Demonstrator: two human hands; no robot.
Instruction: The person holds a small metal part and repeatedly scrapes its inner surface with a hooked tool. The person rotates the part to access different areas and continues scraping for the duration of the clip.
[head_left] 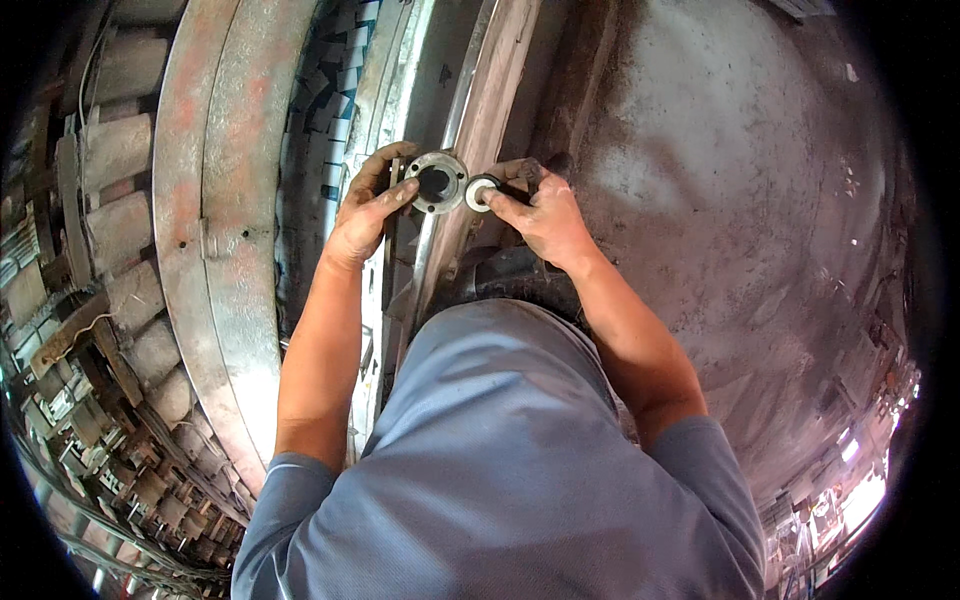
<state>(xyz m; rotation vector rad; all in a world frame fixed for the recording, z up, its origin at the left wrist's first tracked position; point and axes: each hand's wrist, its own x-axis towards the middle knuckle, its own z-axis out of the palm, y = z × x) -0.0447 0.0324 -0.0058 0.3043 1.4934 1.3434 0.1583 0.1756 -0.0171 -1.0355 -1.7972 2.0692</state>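
My left hand (370, 205) grips a round metal flange (453, 178) by its left rim, thumb on the face. Small holes pierce the flange's ring, and its middle is dark. Just to its right, my right hand (540, 212) pinches a smaller white ring (474, 194) with a dark edge between thumb and fingers. The two parts are side by side, very close; whether they touch I cannot tell. Dark grime covers the fingers of both hands. Beneath the hands runs a long metal rail (487, 110).
A wide grey metal surface (720, 200) fills the right side. On the left stands a curved metal band (215, 200) with reddish patches. Stacked blocks and cables (130, 440) lie at lower left. Between band and rail, white and blue pieces (340, 120) sit in a row.
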